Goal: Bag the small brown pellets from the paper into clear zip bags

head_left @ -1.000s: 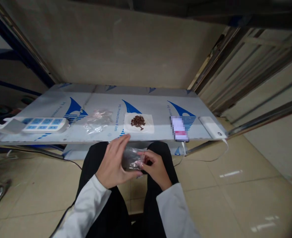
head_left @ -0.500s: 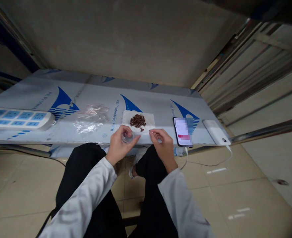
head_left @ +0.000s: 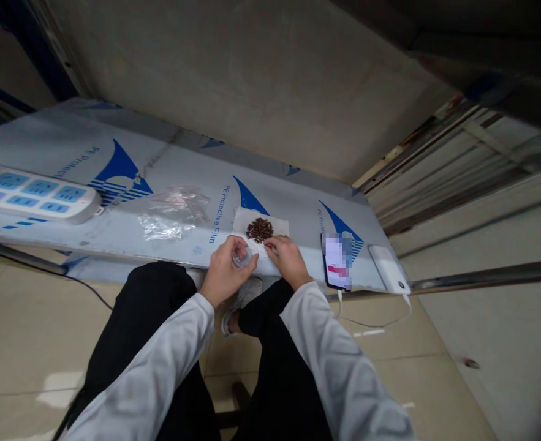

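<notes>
A heap of short brown pieces that look like screws (head_left: 259,229) lies on a white sheet of paper (head_left: 280,228) near the table's front edge. My left hand (head_left: 228,267) curls around a small clear plastic item (head_left: 241,260), just in front of the paper. Whether this is a bag or a cup is hard to make out. At the heap's near right side, my right hand (head_left: 287,257) has its thumb and fingers pinched together. Whatever is between those fingertips is too small to tell.
A crumpled clear plastic bag (head_left: 171,214) lies left of the paper, with a power strip (head_left: 35,195) farther left. A phone (head_left: 337,261) on a cable and a white power bank (head_left: 388,269) are at the right. A wall stands behind the film-covered table (head_left: 187,165).
My right hand has moved left and closer to the heap, its fingertips now at the pieces. My left hand still holds the clear plastic item. The camera view has tilted and shifted.
</notes>
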The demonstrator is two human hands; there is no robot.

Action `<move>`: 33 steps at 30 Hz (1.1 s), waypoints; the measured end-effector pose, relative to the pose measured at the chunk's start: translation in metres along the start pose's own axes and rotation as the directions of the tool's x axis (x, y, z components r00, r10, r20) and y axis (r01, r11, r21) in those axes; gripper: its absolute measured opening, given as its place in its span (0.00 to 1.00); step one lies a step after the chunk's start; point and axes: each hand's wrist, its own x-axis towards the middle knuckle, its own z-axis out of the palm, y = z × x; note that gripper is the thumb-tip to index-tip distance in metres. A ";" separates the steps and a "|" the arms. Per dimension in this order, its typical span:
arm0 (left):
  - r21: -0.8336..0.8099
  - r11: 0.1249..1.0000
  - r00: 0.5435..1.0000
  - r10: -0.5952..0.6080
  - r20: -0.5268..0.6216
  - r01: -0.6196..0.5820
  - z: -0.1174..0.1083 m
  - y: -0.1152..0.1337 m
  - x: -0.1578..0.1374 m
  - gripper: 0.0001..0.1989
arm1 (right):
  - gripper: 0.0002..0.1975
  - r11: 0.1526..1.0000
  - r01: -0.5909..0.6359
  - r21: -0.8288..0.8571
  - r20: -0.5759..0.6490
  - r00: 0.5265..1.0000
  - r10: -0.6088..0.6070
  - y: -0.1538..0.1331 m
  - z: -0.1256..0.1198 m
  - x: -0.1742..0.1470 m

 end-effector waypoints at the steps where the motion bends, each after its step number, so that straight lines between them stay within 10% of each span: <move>1: 0.005 1.000 1.000 0.003 -0.001 -0.003 0.001 -0.001 0.000 0.13 | 0.06 0.998 -0.018 0.054 -0.077 0.997 0.022 -0.008 -0.005 -0.002; 4: -0.016 1.000 1.000 0.026 0.009 -0.025 0.001 0.000 -0.001 0.13 | 0.05 0.970 -0.036 0.239 -0.266 0.959 0.101 -0.041 -0.018 -0.014; 9: -0.099 0.995 0.996 0.038 0.076 -0.030 -0.001 0.004 -0.002 0.09 | 0.02 0.968 0.091 0.233 -0.105 0.992 -0.067 -0.084 -0.024 -0.027; 16: -0.104 0.995 0.997 -0.020 -0.076 0.012 -0.002 0.002 0.006 0.11 | 0.10 0.960 -0.177 0.219 -0.229 0.947 0.227 -0.027 0.002 -0.006; 27: -0.078 0.997 0.996 0.003 -0.086 -0.010 -0.003 -0.002 0.010 0.12 | 0.06 0.951 -0.216 -0.220 -0.125 0.973 0.192 -0.005 0.022 0.007; 33: -0.103 0.995 0.999 0.004 -0.050 -0.009 -0.003 0.001 0.009 0.12 | 0.07 0.932 -0.216 0.292 -0.314 0.899 0.307 -0.028 0.002 -0.003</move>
